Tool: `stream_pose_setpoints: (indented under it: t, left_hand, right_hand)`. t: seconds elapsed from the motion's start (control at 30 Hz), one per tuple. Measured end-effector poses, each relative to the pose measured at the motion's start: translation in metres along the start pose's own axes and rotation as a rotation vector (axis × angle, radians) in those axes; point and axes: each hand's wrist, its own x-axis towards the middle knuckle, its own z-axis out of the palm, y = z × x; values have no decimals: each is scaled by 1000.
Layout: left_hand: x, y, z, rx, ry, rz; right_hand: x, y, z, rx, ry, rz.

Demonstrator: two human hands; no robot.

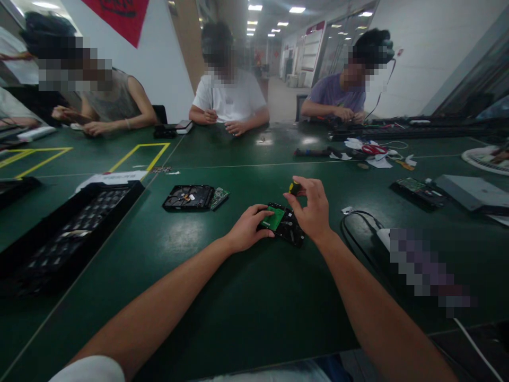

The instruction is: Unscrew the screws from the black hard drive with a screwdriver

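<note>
1. Black, with a green circuit board [275, 219] toward its left end, our hard drive [293, 228] lies on the table [246, 297] between our hands; its long axis runs left to right, the right end slanting toward us.
2. Our left hand [251, 229] steadies that left end in a fairly narrow hold, fingers over the green board, thumb by the near edge.
3. Our right hand [313, 209] pinches the yellow-and-black handle of a screwdriver [295, 188] above the drive's far right part; the handle points up, but we cannot make out the shaft or whether it touches.
4. Our own fingers hide parts of both ends of the drive.
5. Left of our left hand and a little beyond sits a black drive case [186, 198], a small board [219, 198] just beside it; farther left we see a long black tray [79, 233].
6. Right of our right hand, a dark cable [360, 213] curls near; well apart lie another drive [419, 193] and a grey box [473, 193].
7. Beyond both hands, three people sit across from us.
</note>
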Motion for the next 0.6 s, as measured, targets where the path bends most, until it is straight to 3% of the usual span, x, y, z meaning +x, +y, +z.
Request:
stream_pose_setpoints:
  t: [0.23,0.6]
  left_hand:
    - [0,2,0,34,-3,-11]
    - [-2,9,0,98,7,-1]
  right_hand:
    - [-2,5,2,41,-49,7]
    - [-2,1,1,2,-22,-7]
